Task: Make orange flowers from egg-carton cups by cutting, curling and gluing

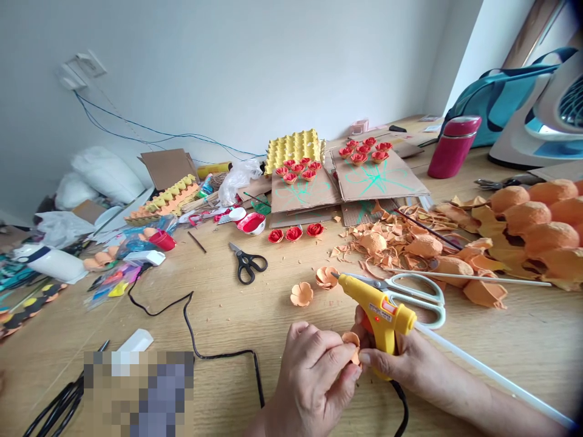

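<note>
My left hand (314, 376) pinches a small orange egg-carton flower (350, 346) between thumb and fingers. My right hand (396, 358) grips a yellow hot glue gun (380, 303), its nozzle pointing left and a long clear glue stick (483, 364) running out of its back. The right thumb also reaches the flower's edge. Just beyond the hands lie two orange paper flowers, one open cup (302, 294) and one fuller bloom (327, 277) close to the nozzle. White-handled scissors (419, 294) rest behind the glue gun, partly hidden by it.
Black scissors (247, 264) lie mid-table. Three red flowers (294, 233) sit before cardboard sheets (382, 179) that carry more red flowers. Orange carton scraps (410, 237) and an egg tray (542, 218) spread right. A black cord (195, 340) crosses the left; a pink bottle (454, 147) stands behind.
</note>
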{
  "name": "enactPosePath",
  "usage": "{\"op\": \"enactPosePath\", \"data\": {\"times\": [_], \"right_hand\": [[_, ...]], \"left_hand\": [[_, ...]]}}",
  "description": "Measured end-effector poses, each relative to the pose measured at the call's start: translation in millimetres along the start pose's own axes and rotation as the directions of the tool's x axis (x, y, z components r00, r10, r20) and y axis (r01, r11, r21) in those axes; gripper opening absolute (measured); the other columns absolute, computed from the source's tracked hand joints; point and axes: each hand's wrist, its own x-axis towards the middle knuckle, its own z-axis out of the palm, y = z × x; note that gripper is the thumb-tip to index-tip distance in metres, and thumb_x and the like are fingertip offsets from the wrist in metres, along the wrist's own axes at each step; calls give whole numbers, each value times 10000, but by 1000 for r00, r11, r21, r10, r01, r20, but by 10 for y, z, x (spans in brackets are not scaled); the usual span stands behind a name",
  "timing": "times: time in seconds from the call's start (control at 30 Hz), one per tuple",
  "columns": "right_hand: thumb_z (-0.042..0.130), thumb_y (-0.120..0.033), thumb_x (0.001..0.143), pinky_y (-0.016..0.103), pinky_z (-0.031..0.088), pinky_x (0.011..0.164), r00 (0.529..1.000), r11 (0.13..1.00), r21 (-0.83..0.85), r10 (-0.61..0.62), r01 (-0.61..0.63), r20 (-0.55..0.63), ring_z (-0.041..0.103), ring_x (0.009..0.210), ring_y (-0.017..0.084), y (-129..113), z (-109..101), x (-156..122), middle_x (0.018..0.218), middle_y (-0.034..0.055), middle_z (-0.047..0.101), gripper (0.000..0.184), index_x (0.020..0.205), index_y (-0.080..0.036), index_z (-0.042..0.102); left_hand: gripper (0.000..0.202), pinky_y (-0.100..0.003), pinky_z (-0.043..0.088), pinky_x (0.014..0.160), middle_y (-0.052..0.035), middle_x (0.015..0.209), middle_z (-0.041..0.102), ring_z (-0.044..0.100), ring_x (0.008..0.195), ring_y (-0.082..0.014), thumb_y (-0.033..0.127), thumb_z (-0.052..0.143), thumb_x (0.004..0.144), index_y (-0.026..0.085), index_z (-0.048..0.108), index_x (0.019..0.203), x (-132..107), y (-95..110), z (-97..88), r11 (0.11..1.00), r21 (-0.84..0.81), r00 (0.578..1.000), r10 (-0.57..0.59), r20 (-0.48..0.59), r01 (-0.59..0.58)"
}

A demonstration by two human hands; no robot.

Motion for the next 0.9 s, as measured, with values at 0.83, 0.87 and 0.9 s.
{"op": "enactPosePath", "data": {"times": [0.83,0.87,0.9], "right_hand": [[715,-500,877,316,542,770,999,999,46,0,2,-33,656,805,185,-88,-8,36,888,-1,657,343,996,-242,523],[710,-515,877,324,547,777,1000,999,52,6,-5,-23,668,810,190,-101,-9,36,889,2,659,353,994,-242,521],[708,-525,875,332,550,787,1000,998,58,12,-11,-17,677,817,195,-113,-7,34,894,6,662,361,994,-242,518]], "left_hand": [[296,-365,477,840,-87,1018,725,658,881,-195,102,540,955,153,614,1237,-9,1,-57,999,-23,992,27,-120,-30],[312,-351,491,852,-81,1015,707,649,887,-189,81,539,946,160,596,1243,-24,-7,-47,998,-60,989,-44,-142,36],[317,-324,505,837,-69,1003,684,634,863,-173,59,528,942,171,586,1233,-41,-19,-34,987,-113,977,-132,-170,114]]}}
